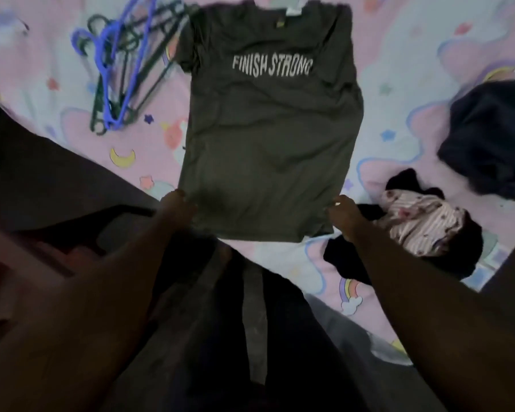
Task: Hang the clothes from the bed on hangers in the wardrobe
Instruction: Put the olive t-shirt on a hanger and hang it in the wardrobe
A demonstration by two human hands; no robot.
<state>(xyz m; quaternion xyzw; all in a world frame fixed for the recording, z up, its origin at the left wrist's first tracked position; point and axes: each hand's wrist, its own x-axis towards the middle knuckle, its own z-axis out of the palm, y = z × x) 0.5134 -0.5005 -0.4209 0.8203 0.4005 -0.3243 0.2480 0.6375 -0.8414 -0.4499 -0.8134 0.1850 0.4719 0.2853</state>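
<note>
Left hand (pixel 177 205), right hand (pixel 344 217) pinch T-shirt (pixel 268 138) hem

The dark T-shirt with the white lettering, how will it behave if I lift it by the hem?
Probably floppy: the T-shirt lies flat with soft wrinkles, so it should sag between the left hand and right hand pinching its hem. Likely light, since the cloth looks thin. It seems unlikely to roll or break.

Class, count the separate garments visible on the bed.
4: the grey T-shirt in the middle; a striped garment on a black garment to its right; a dark blue garment at the right edge. Others may be hidden underneath.
</note>
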